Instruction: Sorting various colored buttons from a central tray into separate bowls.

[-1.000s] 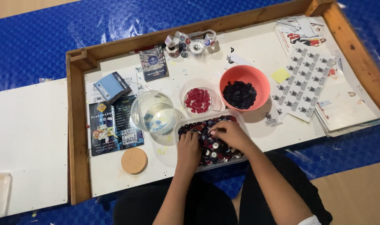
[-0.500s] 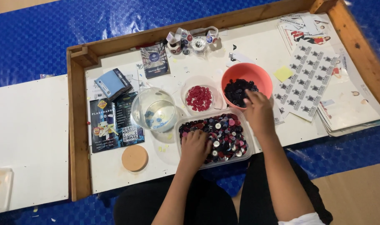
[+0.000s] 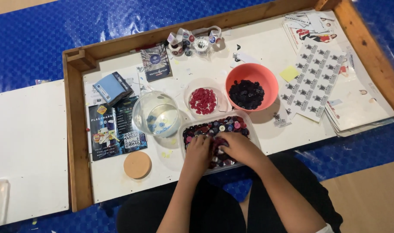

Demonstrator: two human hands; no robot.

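- Both my hands down in clear rectangular tub [image 3: 248,123] of mixed buttons [image 3: 214,128], front centre of worktop [image 3: 266,47].
- Left hand [image 3: 197,150] fingers curled into the pile; can't tell if pinching anything.
- Right hand [image 3: 236,146] just beside it, fingertips bunched on buttons; grip unclear.
- Orange bowl [image 3: 251,89] w/ dark buttons behind tub, right.
- Small clear bowl [image 3: 203,100] w/ red buttons next to it.
- Glass bowl [image 3: 156,114] w/ few blue ones, left of tub.
- Cork coaster [image 3: 137,164] near front left.
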